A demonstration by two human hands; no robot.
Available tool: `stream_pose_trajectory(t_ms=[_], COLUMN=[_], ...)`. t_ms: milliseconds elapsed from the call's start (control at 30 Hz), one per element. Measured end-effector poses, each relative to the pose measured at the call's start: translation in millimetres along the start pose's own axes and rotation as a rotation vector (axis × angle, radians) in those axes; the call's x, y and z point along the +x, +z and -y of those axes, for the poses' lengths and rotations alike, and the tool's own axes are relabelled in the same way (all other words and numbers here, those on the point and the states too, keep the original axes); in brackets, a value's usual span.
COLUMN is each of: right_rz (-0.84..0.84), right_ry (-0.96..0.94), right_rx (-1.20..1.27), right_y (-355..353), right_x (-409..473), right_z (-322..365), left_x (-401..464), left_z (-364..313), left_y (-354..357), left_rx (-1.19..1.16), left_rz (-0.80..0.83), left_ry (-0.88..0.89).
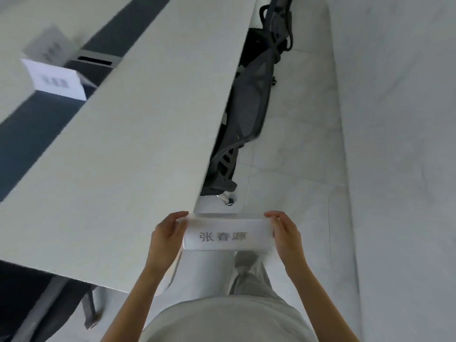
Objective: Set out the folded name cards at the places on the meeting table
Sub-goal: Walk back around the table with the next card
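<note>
The meeting table (118, 156) lies left of the person; a name card (228, 235) is held off its near right edge between the left hand (165, 239) and right hand (286, 236). Two standing cards (58, 80) sit at the table's far left. A chair (246, 112) is tucked against its right edge.

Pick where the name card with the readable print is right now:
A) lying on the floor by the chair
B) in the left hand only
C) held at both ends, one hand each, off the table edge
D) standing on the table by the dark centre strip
C: the left hand and right hand each pinch one end of the name card, which is in the air beside the table edge.
</note>
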State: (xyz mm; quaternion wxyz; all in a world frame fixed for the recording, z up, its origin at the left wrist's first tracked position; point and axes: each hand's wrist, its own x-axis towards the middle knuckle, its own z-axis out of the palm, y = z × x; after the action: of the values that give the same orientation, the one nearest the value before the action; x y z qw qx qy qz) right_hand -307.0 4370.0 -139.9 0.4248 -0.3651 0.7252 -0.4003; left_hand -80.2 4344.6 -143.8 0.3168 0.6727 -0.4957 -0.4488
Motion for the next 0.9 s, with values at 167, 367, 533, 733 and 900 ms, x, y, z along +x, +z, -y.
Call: stream_pose_trajectory(t_ms=[167,367,533,733,900], right_rz=[0.368,0.663,0.754,0.869,0.987], right_ry=[-0.179,-0.285,-0.359,-0.394,-0.352], right_rx=[-0.115,-0.213,-0.297,-0.48,-0.527], right_y=[27.7,99.6,163.7,234.8,279.3], right_x=[87.4,158.3,195.3,230.6,247.4], right_z=[58.5,111.8,137.4,156.0,165.5], left_x=[23.7,48.4,85.8,126.6,142.7], left_z=[-15.7,-19.3,-7.2,9.4,20.8], left_y=[-7.4,-20.0,-41.1,-73.2,-94.9], left_rx=[-0.071,-0.159,-0.151,-0.087,-0.054], left_rz=[-0.324,-0.626,-0.734,-0.741,-0.758], left_ry=[-0.084,-0.202,-0.248,-0.302,-0.352])
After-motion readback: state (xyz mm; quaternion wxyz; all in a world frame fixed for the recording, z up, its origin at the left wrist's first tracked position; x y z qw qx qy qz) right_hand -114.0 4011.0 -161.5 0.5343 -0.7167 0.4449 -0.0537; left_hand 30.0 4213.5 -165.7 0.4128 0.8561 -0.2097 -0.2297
